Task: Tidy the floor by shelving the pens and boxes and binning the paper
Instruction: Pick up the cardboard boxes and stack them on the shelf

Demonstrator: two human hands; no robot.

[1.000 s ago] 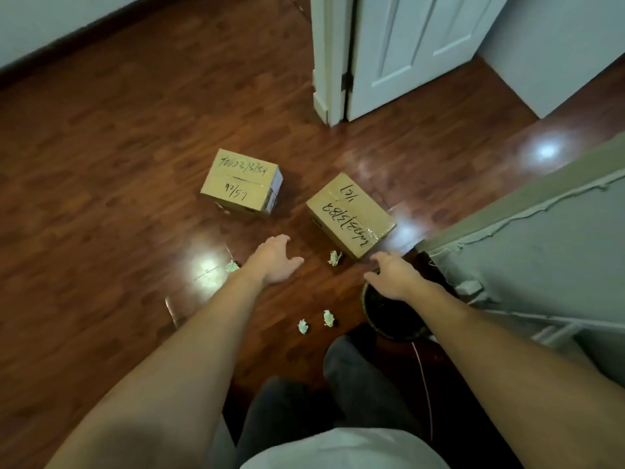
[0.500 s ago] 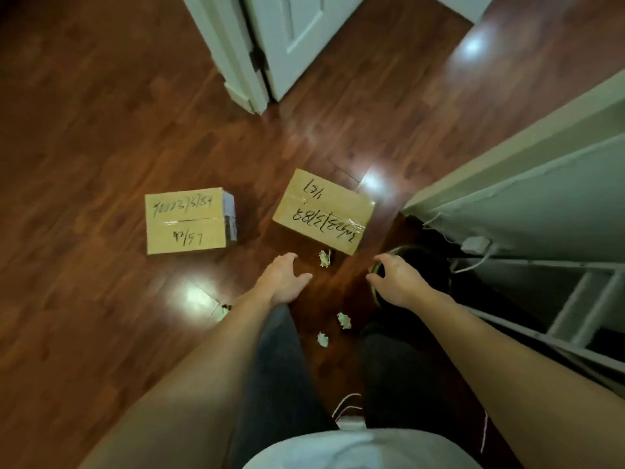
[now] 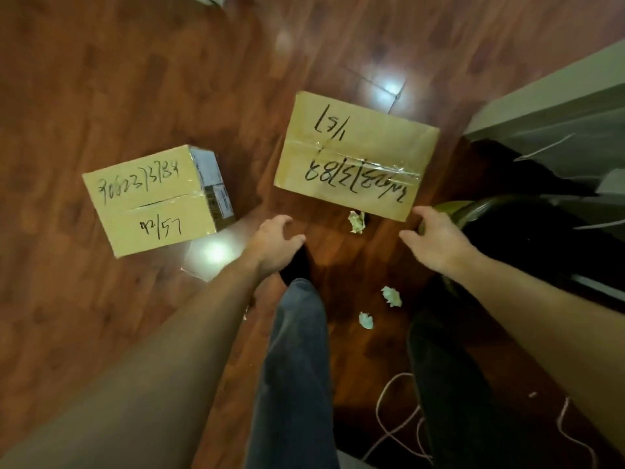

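Two hands (image 3: 275, 243) (image 3: 436, 240) spread, box (image 3: 355, 155) just beyond, untouched

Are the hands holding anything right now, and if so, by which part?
Nothing is held. The left hand and right hand are both open, reaching toward the nearer box without touching it.

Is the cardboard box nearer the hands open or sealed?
Sealed: the cardboard box has flat top flaps, with clear tape along their seam.

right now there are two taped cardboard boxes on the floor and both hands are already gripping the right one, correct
Not quite. Two taped boxes do sit on the floor, but the head view shows neither hand gripping the right box. The left hand and right hand hover open just short of it.
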